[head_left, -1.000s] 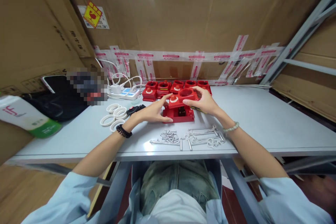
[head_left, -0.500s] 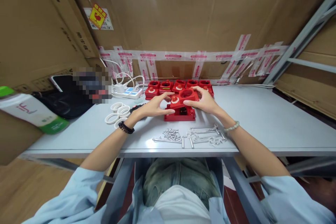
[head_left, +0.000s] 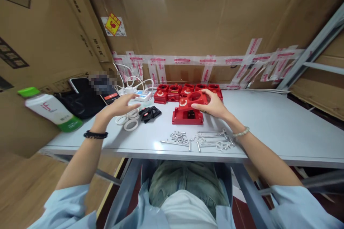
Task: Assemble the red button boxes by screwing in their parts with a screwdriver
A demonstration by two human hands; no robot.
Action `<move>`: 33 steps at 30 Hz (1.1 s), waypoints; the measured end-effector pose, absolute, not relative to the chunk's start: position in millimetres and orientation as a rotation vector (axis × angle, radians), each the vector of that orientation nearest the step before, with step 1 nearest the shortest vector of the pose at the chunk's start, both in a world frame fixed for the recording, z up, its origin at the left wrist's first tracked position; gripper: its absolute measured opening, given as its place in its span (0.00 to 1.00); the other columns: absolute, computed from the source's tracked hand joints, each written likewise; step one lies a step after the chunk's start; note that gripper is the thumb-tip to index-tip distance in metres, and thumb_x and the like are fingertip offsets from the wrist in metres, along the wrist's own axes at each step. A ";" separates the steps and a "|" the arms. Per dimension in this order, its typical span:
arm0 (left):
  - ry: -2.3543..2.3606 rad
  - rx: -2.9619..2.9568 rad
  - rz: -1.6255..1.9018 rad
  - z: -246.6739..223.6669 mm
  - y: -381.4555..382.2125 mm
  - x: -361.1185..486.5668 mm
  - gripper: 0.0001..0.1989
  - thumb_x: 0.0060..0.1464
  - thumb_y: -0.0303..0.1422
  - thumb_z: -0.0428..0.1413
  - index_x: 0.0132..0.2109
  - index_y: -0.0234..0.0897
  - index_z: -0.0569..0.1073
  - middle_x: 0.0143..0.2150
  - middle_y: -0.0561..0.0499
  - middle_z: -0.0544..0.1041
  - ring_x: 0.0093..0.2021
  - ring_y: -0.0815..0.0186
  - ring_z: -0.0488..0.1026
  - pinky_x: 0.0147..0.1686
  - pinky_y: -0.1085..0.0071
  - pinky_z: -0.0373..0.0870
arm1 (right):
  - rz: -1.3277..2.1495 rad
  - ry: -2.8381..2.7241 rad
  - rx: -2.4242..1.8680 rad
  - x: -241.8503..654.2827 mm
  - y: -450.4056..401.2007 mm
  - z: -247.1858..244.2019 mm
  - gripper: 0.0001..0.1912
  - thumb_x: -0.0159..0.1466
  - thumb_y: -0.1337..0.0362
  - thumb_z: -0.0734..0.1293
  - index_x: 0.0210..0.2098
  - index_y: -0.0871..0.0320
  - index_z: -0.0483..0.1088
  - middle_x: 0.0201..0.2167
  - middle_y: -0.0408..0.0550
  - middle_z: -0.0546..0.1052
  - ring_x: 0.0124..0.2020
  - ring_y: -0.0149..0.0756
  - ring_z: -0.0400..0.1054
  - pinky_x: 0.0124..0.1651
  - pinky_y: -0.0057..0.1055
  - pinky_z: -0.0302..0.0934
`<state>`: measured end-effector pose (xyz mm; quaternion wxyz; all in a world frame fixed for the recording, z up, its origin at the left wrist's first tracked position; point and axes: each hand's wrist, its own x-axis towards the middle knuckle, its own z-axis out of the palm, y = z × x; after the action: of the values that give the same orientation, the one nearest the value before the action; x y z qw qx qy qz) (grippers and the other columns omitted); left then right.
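Observation:
My right hand [head_left: 212, 105] grips a red cover with a large round hole [head_left: 192, 101], holding it tilted above a red base box [head_left: 187, 118] on the table. Dark parts show inside the base. My left hand [head_left: 119, 106] is open over the left side, thumb and fingers apart, with nothing in it. White rings [head_left: 131, 125] lie just below and beside it, partly covered by the hand. Black parts [head_left: 149, 113] lie between the rings and the base. Screws [head_left: 178, 137] and metal rods [head_left: 212, 139] are spread near the front edge.
Several red boxes [head_left: 174, 93] stand in a row at the back. A white power strip [head_left: 143, 95] with cables is to their left. At the far left are a bottle [head_left: 52, 109], a black bag [head_left: 77, 104] and a phone. Cardboard [head_left: 188, 18] walls the back.
My left hand has moved left, away from the red cover and base, to over the rings. My right hand still holds the cover above the base. The view has shifted slightly.

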<state>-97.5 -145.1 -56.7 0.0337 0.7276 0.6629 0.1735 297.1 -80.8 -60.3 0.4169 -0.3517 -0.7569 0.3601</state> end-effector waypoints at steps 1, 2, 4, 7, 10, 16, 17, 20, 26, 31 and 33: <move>2.127 2.144 0.450 -60.2 -149.7 -114.3 0.39 0.50 0.57 0.49 0.58 0.31 0.69 0.60 0.35 0.73 0.59 0.47 0.70 0.58 0.57 0.65 | 0.909 -1.900 -0.878 296.6 -81.2 -60.0 0.31 0.46 0.52 0.79 0.45 0.56 0.68 0.41 0.52 0.80 0.43 0.46 0.77 0.51 0.48 0.69; 2.187 2.055 0.389 -63.4 -154.5 -128.0 0.41 0.48 0.58 0.49 0.57 0.29 0.70 0.60 0.34 0.73 0.59 0.46 0.70 0.59 0.57 0.65 | 0.912 -1.899 -0.876 295.9 -81.7 -59.5 0.31 0.46 0.53 0.79 0.45 0.56 0.68 0.41 0.52 0.80 0.43 0.47 0.77 0.51 0.48 0.69; 2.181 2.010 0.339 -68.5 -163.6 -144.8 0.41 0.47 0.57 0.48 0.57 0.29 0.70 0.61 0.36 0.72 0.59 0.48 0.70 0.58 0.59 0.66 | 0.904 -1.899 -0.876 294.9 -82.5 -58.6 0.31 0.45 0.53 0.79 0.44 0.56 0.68 0.41 0.52 0.80 0.43 0.47 0.77 0.51 0.48 0.69; 2.117 2.000 0.334 -73.3 -170.8 -149.3 0.40 0.47 0.55 0.48 0.60 0.33 0.68 0.63 0.42 0.71 0.59 0.52 0.71 0.56 0.63 0.67 | 0.872 -1.907 -0.893 294.7 -83.3 -57.7 0.31 0.45 0.53 0.79 0.44 0.57 0.68 0.42 0.53 0.80 0.43 0.47 0.76 0.51 0.48 0.69; 2.062 2.029 0.399 -77.5 -165.6 -146.3 0.42 0.45 0.56 0.50 0.61 0.32 0.68 0.62 0.42 0.72 0.59 0.53 0.70 0.58 0.64 0.65 | 0.867 -1.914 -0.893 295.6 -83.3 -57.9 0.31 0.46 0.53 0.79 0.45 0.57 0.68 0.42 0.53 0.80 0.43 0.46 0.76 0.51 0.47 0.69; 2.062 2.109 0.529 -83.2 -143.5 -153.3 0.43 0.38 0.66 0.55 0.51 0.36 0.75 0.50 0.44 0.80 0.49 0.50 0.75 0.49 0.58 0.71 | 0.870 -1.920 -0.889 295.9 -84.6 -57.2 0.32 0.46 0.53 0.79 0.45 0.57 0.68 0.42 0.53 0.80 0.43 0.46 0.76 0.51 0.48 0.69; 2.072 2.123 0.560 -81.7 -142.9 -154.8 0.44 0.37 0.67 0.54 0.50 0.37 0.75 0.49 0.44 0.80 0.47 0.50 0.75 0.48 0.58 0.72 | 0.860 -1.921 -0.892 295.8 -85.0 -56.7 0.32 0.46 0.52 0.79 0.45 0.57 0.68 0.42 0.53 0.80 0.43 0.47 0.76 0.51 0.49 0.68; 2.137 2.156 0.656 -69.7 -148.5 -149.4 0.45 0.40 0.68 0.53 0.51 0.35 0.74 0.48 0.42 0.78 0.45 0.50 0.73 0.47 0.55 0.72 | 0.839 -1.922 -0.883 295.7 -85.5 -56.2 0.31 0.45 0.52 0.79 0.44 0.56 0.68 0.42 0.52 0.79 0.43 0.47 0.75 0.52 0.50 0.68; 1.768 2.423 1.139 -32.2 -159.4 -53.7 0.26 0.55 0.49 0.57 0.55 0.40 0.73 0.55 0.45 0.76 0.52 0.54 0.73 0.51 0.61 0.70 | 0.842 -1.863 -0.821 295.4 -81.7 -61.2 0.35 0.45 0.53 0.79 0.48 0.54 0.64 0.45 0.51 0.77 0.44 0.46 0.75 0.52 0.49 0.68; 1.208 2.507 1.494 -23.8 -138.2 50.7 0.21 0.54 0.40 0.60 0.53 0.37 0.73 0.47 0.45 0.78 0.44 0.61 0.76 0.46 0.65 0.73 | 0.869 -1.769 -0.767 293.5 -80.2 -63.3 0.37 0.45 0.54 0.78 0.48 0.52 0.57 0.46 0.49 0.72 0.43 0.42 0.73 0.50 0.43 0.69; 1.072 2.480 1.600 -30.6 -130.6 73.8 0.20 0.56 0.38 0.59 0.53 0.36 0.72 0.48 0.45 0.78 0.44 0.63 0.76 0.47 0.64 0.73 | 0.899 -1.741 -0.745 291.8 -81.6 -63.2 0.37 0.45 0.55 0.76 0.47 0.52 0.54 0.44 0.48 0.72 0.42 0.41 0.73 0.49 0.42 0.69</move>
<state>73.8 -130.6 -30.6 0.0008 0.7898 0.3414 0.5096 291.8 -81.6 -63.2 0.4990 -0.3081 -0.7196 0.3718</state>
